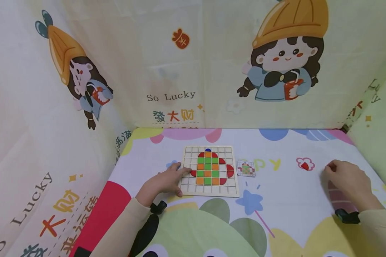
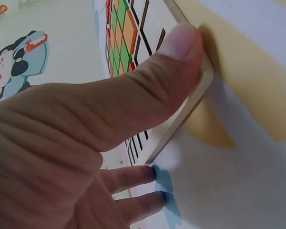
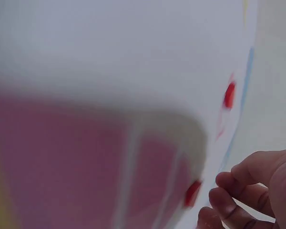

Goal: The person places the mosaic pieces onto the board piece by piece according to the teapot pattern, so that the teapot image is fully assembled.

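A square wooden grid board (image 1: 232,185) lies on the patterned cloth, bearing green, orange, red and blue tiles in a teapot shape. My left hand (image 1: 162,180) rests at its left side with fingers spread. The thumb (image 2: 178,45) lies across the near-left corner, the index fingertip is close to a red tile (image 1: 193,173), and two fingers touch the cloth beside the edge. Off to the right, my right hand (image 1: 352,182) hovers low, fingers curled and thumb against the index; no piece shows between them. Just beside those fingertips is a red piece (image 3: 192,193), hidden in the head view.
Next to the board's right side lies a small picture card (image 1: 246,168) with a similar pattern. Farther right, another red piece (image 1: 305,166) lies on a printed flower. Printed fabric walls (image 1: 218,78) stand behind and at both sides of the table.
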Available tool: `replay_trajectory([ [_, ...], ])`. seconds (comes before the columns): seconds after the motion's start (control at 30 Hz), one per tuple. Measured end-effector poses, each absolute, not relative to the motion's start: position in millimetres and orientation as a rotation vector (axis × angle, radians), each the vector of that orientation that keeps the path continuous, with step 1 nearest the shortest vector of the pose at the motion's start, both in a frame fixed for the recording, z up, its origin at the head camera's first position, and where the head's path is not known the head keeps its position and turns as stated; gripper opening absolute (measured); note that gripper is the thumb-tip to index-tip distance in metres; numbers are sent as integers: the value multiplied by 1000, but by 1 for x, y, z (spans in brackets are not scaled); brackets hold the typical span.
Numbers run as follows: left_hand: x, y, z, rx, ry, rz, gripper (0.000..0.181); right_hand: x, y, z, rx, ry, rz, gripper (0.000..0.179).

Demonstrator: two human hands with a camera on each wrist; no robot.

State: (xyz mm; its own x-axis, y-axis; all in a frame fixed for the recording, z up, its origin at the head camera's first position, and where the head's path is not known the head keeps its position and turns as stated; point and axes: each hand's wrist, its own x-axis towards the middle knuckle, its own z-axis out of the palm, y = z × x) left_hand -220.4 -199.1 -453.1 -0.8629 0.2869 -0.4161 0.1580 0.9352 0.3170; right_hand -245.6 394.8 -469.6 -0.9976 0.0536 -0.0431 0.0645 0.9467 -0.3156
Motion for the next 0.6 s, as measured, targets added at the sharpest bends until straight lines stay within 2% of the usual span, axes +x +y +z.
replay_trajectory([
  [0.27,-220,-204,-457,318,2609,411,95,-243,408,-478,231,3015,-439,37],
  [0.47,-220,-204,-456,309,2605,423,94,-250,402,-475,76,2976,-561,33],
  [0.6,-219,-205,-455,297,2605,419,93,-255,390,-471,12,2910,-650,37],
])
